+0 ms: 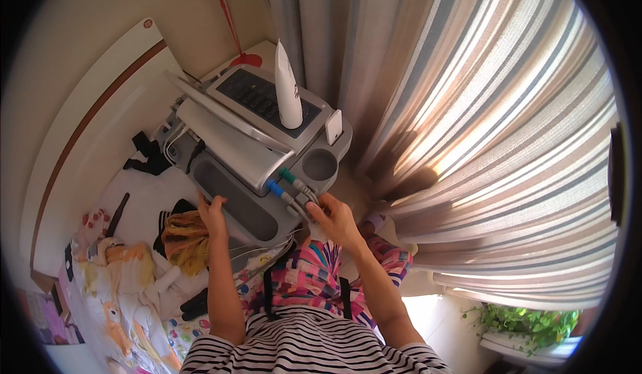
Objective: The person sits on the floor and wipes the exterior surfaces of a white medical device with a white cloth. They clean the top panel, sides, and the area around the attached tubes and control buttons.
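Observation:
In front of me stands a grey electronic device (225, 146) on a grey moulded tray (293, 221). It has a dark button panel (246, 93) and a thin raised screen or lid, seen edge-on. A white squeeze tube (287, 93) stands upright on the panel. My right hand (337, 218) holds grey cables just below a blue plug (276, 187) and a green plug (288, 175), both seated in the device's near end. My left hand (213, 214) grips the tray's left edge beside a long recess (235, 201), thumb on top; its other fingers are partly hidden.
A round cup recess (320, 164) and a small white block (333, 127) are at the tray's right. Striped curtains (481, 138) hang close on the right. On the bed at left lie an orange cloth (185, 238), a patterned blanket (125, 294) and a black strap (146, 156). A leafy plant (531, 321) stands lower right.

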`<state>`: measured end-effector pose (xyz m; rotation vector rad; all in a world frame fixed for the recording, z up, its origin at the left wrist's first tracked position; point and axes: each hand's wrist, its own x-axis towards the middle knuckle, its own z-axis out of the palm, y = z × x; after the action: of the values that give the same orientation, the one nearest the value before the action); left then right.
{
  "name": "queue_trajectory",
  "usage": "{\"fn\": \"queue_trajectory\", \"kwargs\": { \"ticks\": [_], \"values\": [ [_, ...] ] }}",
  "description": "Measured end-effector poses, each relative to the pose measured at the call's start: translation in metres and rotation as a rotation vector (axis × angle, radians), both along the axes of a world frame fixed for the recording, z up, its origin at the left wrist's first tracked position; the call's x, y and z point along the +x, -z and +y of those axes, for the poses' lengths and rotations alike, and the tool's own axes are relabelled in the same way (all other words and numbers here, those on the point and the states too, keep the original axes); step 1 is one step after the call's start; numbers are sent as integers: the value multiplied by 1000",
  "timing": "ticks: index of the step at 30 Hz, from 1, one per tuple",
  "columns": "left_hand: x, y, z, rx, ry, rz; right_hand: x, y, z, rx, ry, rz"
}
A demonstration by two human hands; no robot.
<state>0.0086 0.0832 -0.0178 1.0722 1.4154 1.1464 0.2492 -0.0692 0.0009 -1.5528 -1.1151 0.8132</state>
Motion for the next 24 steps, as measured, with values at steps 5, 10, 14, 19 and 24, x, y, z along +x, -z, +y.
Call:
{"fn": "queue_trajectory", "kwargs": {
  "ticks": [5, 10, 14, 19, 24],
  "values": [
    [8, -13, 0, -94, -146, 206, 6, 6, 2, 70, 8, 15],
    [16, -13, -1, -98, -236, 71, 13, 22, 10, 90, -91, 91],
    [7, 6, 8, -98, -203, -166, 19, 25, 10, 101, -145, 145],
    [9, 9, 3, -92, -262, -142, 20, 4, -15, 128, 97, 458],
    [10, 13, 0, -119, -290, -97, 39, -17, -14, 401, 217, 845]
  ]
}}
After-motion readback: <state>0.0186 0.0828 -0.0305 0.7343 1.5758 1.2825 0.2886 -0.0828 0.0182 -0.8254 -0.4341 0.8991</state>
